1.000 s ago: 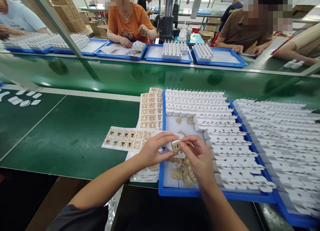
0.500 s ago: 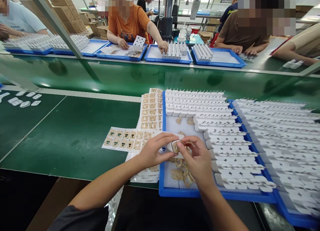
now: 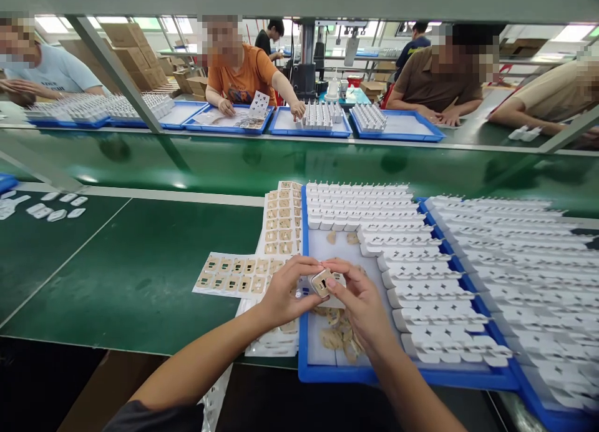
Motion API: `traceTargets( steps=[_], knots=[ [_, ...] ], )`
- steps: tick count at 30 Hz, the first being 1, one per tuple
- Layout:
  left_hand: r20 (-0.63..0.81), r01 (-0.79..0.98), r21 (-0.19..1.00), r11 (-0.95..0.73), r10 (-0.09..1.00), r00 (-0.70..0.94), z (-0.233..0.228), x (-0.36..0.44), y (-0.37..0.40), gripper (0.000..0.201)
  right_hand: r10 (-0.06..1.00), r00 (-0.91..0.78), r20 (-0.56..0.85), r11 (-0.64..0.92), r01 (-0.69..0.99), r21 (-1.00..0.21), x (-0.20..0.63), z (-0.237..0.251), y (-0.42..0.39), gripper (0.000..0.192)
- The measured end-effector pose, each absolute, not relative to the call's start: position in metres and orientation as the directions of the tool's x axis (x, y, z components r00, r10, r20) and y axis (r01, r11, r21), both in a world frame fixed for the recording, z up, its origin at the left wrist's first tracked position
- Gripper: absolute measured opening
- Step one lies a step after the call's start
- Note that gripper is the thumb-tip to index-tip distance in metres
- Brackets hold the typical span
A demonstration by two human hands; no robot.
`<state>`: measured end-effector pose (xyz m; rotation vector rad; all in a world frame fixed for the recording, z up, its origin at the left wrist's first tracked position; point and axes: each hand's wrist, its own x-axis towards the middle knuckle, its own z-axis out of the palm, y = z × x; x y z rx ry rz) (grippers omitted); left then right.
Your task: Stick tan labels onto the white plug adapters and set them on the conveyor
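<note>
Between my two hands, over the left part of a blue tray (image 3: pixel 337 374), is a small white charger housing (image 3: pixel 321 283). Its end face carries a beige adhesive sticker with dark cut-outs. My left hand (image 3: pixel 286 293) grips the housing from the left with fingers and thumb. From the other side, my right hand (image 3: pixel 362 298) holds it too, its thumb pressing at the sticker's edge. A sheet of beige stickers (image 3: pixel 234 274) lies left of my left hand. Loose beige backing pieces (image 3: pixel 339 335) lie in the tray below the hands.
Rows of white housings (image 3: pixel 435 288) fill the tray's right and back. A second full tray (image 3: pixel 528 282) stands beside it. More sticker sheets (image 3: pixel 283 223) are stacked along the left rim. White flat parts (image 3: pixel 56 207) lie far left. Across the green line, several co-workers sit behind blue trays (image 3: pixel 309 132).
The housing has turned in my fingers, and its cut-outs now show more plainly. My right thumb has slid towards the sticker's right edge. The camera has tilted up a little.
</note>
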<state>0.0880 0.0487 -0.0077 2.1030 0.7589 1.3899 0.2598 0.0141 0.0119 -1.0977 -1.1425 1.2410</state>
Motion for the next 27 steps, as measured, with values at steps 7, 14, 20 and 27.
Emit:
traceTargets(
  steps=[7, 14, 20, 27],
  knots=[
    [0.71, 0.195, 0.614, -0.765, 0.643, 0.288, -0.011, 0.094, 0.049, 0.034, 0.999, -0.033, 0.022, 0.018, -0.123, -0.992, 0.254, 0.012, 0.012, 0.023],
    [0.783, 0.191, 0.49, -0.85, 0.526, 0.332, -0.02, 0.096, 0.047, 0.04, 0.995, 0.013, 0.103, 0.104, -0.165, -0.981, 0.251, 0.011, 0.012, 0.007],
    [0.785, 0.178, 0.492, -0.852, 0.522, 0.334, -0.018, 0.096, 0.046, 0.043, 0.996, 0.007, 0.084, 0.083, -0.197, -0.977, 0.252, 0.01, 0.012, 0.006],
    [0.802, 0.209, 0.43, -0.878, 0.478, 0.359, -0.019, 0.095, 0.046, 0.04, 0.997, 0.017, 0.081, 0.082, -0.191, -0.978, 0.25, 0.007, 0.012, 0.002]
  ],
)
